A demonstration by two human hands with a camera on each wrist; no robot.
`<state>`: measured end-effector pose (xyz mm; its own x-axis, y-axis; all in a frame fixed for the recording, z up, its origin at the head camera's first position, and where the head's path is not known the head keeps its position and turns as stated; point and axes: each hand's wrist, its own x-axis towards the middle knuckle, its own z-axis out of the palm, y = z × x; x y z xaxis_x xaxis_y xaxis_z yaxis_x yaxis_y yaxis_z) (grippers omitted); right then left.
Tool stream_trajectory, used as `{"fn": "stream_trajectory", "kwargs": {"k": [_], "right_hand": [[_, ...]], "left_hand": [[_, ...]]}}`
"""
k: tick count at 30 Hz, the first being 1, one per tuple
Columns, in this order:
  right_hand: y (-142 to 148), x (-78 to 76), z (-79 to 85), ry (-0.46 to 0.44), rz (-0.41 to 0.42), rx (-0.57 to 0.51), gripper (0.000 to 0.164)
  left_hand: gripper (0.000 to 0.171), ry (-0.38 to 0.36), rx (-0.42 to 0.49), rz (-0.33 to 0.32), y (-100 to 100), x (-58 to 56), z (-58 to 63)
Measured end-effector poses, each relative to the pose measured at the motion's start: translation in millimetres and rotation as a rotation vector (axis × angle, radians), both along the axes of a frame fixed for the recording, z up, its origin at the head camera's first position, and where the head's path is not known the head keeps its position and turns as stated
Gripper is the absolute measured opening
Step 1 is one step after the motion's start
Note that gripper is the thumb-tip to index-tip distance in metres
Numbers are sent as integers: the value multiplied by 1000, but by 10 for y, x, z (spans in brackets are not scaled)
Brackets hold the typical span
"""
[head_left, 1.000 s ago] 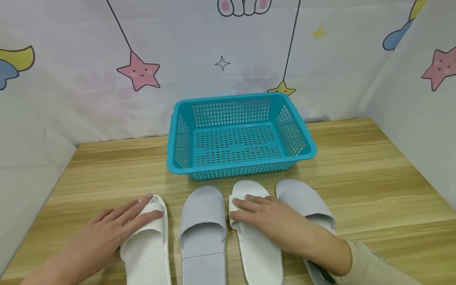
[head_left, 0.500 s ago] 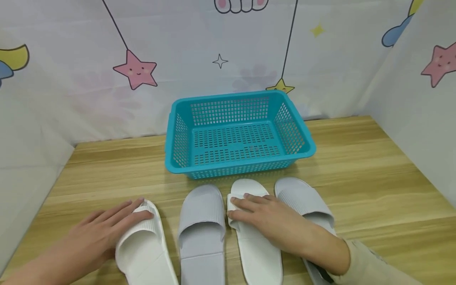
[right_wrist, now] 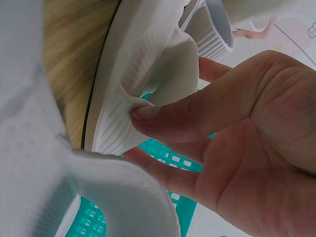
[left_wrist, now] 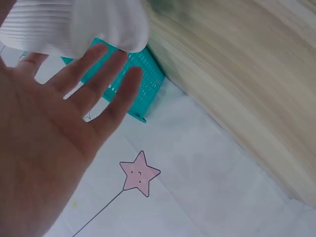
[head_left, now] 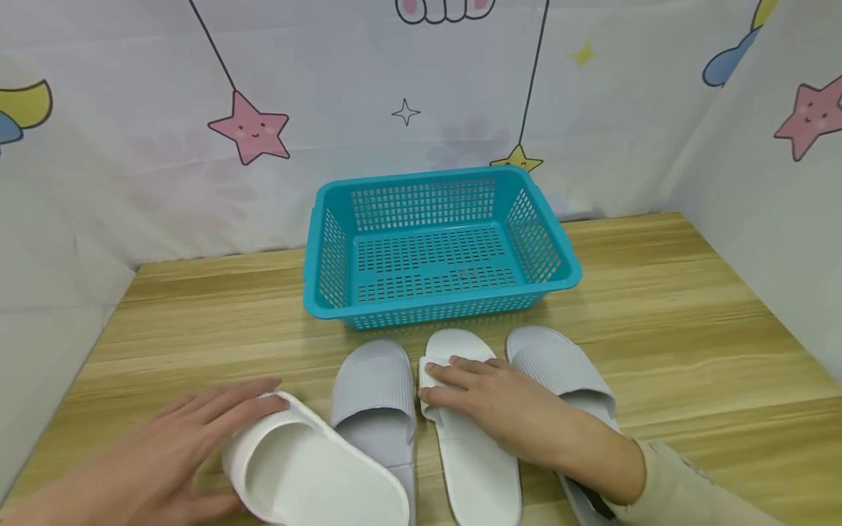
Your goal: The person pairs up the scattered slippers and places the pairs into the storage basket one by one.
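Observation:
In the head view, my left hand (head_left: 164, 453) holds a white slipper (head_left: 335, 486) by its ribbed strap. That slipper is tilted, its heel end swung right over a grey slipper (head_left: 375, 372). The left wrist view has the slipper's pale side (left_wrist: 89, 24) along the fingers, with the thumb mostly out of frame. My right hand (head_left: 509, 409) lies over the strap of a second white slipper (head_left: 476, 475), flat on the table. Its thumb presses the strap (right_wrist: 113, 128) from one side in the right wrist view, fingers on the other. Another grey slipper (head_left: 559, 365) lies partly under my right forearm.
Behind the slippers stands a blue-green mesh basket (head_left: 447, 300), with nothing in it. The wood-grain table (head_left: 664, 314) ends at a white printed cloth wall (head_left: 342, 109) at the back, with similar walls at the left and right.
My left hand has tilted the left white slipper, turning its heel end to the right over the grey one beside it. My right hand has stayed in place.

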<state>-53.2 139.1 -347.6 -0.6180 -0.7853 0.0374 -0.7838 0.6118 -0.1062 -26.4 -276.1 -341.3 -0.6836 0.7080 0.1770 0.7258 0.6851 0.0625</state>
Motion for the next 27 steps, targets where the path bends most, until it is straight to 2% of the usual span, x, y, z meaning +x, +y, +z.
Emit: {"fn": "stream_trajectory", "kwargs": {"k": [6,9,13,20,27], "right_hand": [[3,-3,8,-8,-1,5,65],[-3,-2,13,-8,1,8,67],[-17,5,16,-14,-5,31,68],[-27,5,16,6,-11,49,61],[3,-2,22,12,0,85,60]], "left_hand": [[96,33,104,-52,62,-36,66],[94,42,127,-63,88,-48,97],[94,27,130,-27,115,-32,132],[97,-13,122,51,141,13,184],[103,-17,162,51,209,22,223]]}}
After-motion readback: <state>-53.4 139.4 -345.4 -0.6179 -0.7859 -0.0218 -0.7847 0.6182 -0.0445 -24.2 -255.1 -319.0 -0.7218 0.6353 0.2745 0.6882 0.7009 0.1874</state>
